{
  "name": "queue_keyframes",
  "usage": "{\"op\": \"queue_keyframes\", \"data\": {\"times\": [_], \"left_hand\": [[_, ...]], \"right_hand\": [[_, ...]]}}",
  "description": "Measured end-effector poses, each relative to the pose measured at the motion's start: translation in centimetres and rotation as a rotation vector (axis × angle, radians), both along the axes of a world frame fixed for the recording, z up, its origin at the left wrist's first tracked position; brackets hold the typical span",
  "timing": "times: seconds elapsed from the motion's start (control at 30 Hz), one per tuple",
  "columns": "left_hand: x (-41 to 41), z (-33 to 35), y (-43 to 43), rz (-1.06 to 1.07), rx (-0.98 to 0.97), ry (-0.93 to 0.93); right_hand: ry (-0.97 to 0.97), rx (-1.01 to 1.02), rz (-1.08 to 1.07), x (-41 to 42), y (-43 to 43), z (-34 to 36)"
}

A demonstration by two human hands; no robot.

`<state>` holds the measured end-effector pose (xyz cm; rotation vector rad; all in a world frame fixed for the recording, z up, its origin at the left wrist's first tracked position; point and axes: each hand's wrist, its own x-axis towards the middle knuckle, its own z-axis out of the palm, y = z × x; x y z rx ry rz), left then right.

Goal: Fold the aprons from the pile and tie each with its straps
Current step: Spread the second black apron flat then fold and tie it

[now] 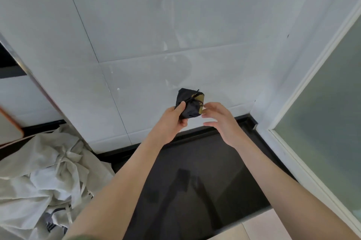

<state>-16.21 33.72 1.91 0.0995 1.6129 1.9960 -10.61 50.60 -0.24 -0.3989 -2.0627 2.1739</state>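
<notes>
White wall tiles [175, 24] fill the background above a dark surface [205, 161]. Left hand [172, 122]: curled around the lower left corner of the folded apron [188, 108], thumb pressed on its front face, holding it in the air in front of the wall. Right hand [222, 120]: fingers loosely extended and spread, holding nothing, with the fingertips just beside the bundle's right edge; actual contact cannot be confirmed. The bundle is a compact black block with a tan patch [199, 99] on its upper right, and a thin strap [192, 100] crosses its front and appears to be knotted. Judged status: this apron is folded and its tie is complete or nearly so. The next move probably calls for checking that the knot holds, setting the bundle down, then taking the next item from the pile of pale aprons [45, 171] at lower left. Limitations: the bundle's rear face, the strap ends and the knot type cannot be made out. The pile is cut off by the frame edge. An orange-edged object [9, 128] at far left cannot be identified.
</notes>
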Motion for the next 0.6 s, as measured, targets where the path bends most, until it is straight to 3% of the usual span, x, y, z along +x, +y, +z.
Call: {"op": "queue_keyframes", "data": {"times": [0.1,0.17,0.33,0.43,0.5,0.6], "left_hand": [[-0.5,3.0,0.5,-0.05,0.066,-0.113],[-0.5,4.9,0.9,-0.114,-0.046,-0.036],[-1.4,8.9,1.4,-0.116,-0.35,0.331],[-2.1,10.5,0.5,-0.053,-0.312,0.682],[-2.4,12.7,-0.5,-0.142,-0.254,0.984],[-2.6,16.7,-1.7,-0.318,-0.236,1.151]], "right_hand": [[0.159,0.13,0.015,-0.6,-2.3,2.7],[0.259,0.196,-0.089,-1.3,-3.4,4.6],[0.296,0.246,-0.098,-2.4,-3.3,9.9],[0.228,0.28,-0.003,-2.0,-2.6,12.4],[0.236,0.299,0.072,-2.0,-2.1,14.4],[0.266,0.335,0.129,-2.1,-1.3,18.1]]}}
